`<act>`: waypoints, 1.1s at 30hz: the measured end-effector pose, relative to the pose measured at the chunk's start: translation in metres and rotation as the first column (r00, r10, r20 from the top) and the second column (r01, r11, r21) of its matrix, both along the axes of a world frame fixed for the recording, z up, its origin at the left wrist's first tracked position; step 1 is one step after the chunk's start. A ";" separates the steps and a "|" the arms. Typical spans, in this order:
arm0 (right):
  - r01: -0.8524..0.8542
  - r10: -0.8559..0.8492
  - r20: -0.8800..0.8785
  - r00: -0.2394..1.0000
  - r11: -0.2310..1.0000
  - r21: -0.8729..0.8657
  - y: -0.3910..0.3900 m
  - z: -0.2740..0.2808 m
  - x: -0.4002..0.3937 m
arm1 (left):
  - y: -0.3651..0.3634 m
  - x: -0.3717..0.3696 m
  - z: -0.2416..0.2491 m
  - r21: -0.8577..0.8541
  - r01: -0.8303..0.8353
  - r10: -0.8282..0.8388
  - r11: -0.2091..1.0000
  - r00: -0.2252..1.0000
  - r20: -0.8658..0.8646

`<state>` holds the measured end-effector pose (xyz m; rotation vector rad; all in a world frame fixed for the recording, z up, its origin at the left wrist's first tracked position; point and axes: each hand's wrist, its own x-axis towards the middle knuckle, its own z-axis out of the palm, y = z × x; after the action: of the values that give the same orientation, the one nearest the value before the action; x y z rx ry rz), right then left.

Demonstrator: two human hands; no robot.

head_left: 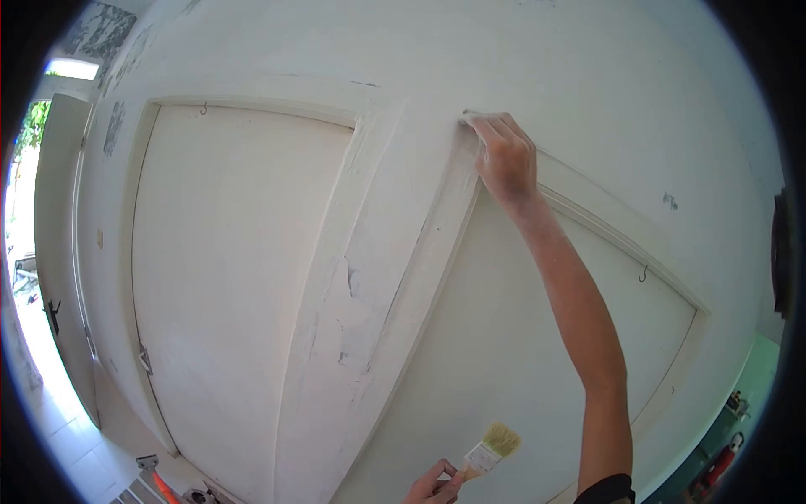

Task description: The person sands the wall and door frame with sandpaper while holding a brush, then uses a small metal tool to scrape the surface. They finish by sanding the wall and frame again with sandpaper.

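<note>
My right hand [506, 155] is raised to the upper left corner of the right door's frame [445, 227]. Its fingers are bent and pressed together against the wall surface. A thin dark edge shows at the fingertips, but what they hold is too hidden to name. Low in the view, my left hand [437, 483] grips the handle of a paintbrush [483, 458]. The brush has pale yellow bristles pointing up and a whitish, stained ferrule. It is held in front of the right-hand white door [470, 353], apart from my right hand.
Another white door [227, 252] stands to the left, with peeling paint on the wall strip [361, 294] between the doors. An orange-handled scraper [159, 480] is at bottom left. Beyond it, an open door [63, 235] lets in daylight. Hooks hang from both door tops.
</note>
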<state>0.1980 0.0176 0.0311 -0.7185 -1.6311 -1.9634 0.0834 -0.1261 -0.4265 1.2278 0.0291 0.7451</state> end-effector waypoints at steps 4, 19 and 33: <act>0.047 -0.045 -0.056 0.997 0.998 0.029 -0.024 -0.005 0.017 | 0.001 -0.010 0.008 -0.066 -0.019 0.019 0.998 1.000 -0.003; -0.064 0.063 -0.008 0.998 0.985 -0.161 -0.008 0.002 0.015 | 0.011 0.010 -0.015 -0.063 0.081 -0.078 0.995 0.996 0.043; -0.057 0.040 -0.261 0.964 0.997 -0.059 -0.012 0.005 0.026 | -0.004 -0.006 0.000 -0.035 0.071 -0.070 0.997 0.997 0.044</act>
<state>0.2243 0.0060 0.0364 -0.9114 -1.5440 -1.7056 0.0774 -0.1300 -0.4267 1.1720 -0.0358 0.7067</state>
